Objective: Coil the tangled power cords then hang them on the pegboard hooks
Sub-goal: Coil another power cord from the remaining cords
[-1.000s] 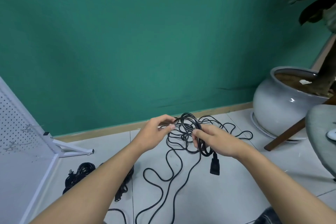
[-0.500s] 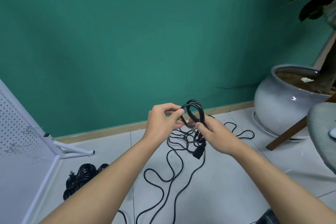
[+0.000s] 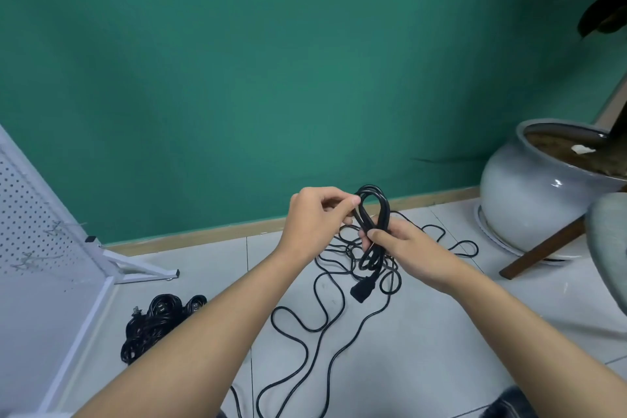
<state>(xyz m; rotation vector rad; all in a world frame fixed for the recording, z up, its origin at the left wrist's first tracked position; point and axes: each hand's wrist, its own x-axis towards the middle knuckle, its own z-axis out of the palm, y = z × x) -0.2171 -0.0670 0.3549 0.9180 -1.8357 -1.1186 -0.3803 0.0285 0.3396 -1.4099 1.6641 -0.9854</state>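
Coiling step, mid-way. Since a second ago the wide slack loops between the hands have been pulled into a tight narrow upright coil point(image 3: 376, 210), lifted off the floor point(image 3: 441, 349) in front of the far wall. Left hand point(image 3: 314, 219) has closed in and pinches the coil's upper left strand, thumb and fingers curled on it. Right hand point(image 3: 409, 248) grips the coil's waist, fingers wrapped round the strands. Connector point(image 3: 363, 288) dangles just below the right hand, now higher and tucked nearer the coil. Most of the cord is not wound yet: loose cord point(image 3: 307, 319) snakes over the floor below both forearms, towards the near edge. Cord bundle point(image 3: 157, 321) lies on the floor near the left edge, beside the pegboard point(image 3: 30, 200); hooks point(image 3: 54, 231) carry nothing that I can see. Judgement: first few turns set, many more loops to feed in before hanging; the trailing cord could snag on its own bends.
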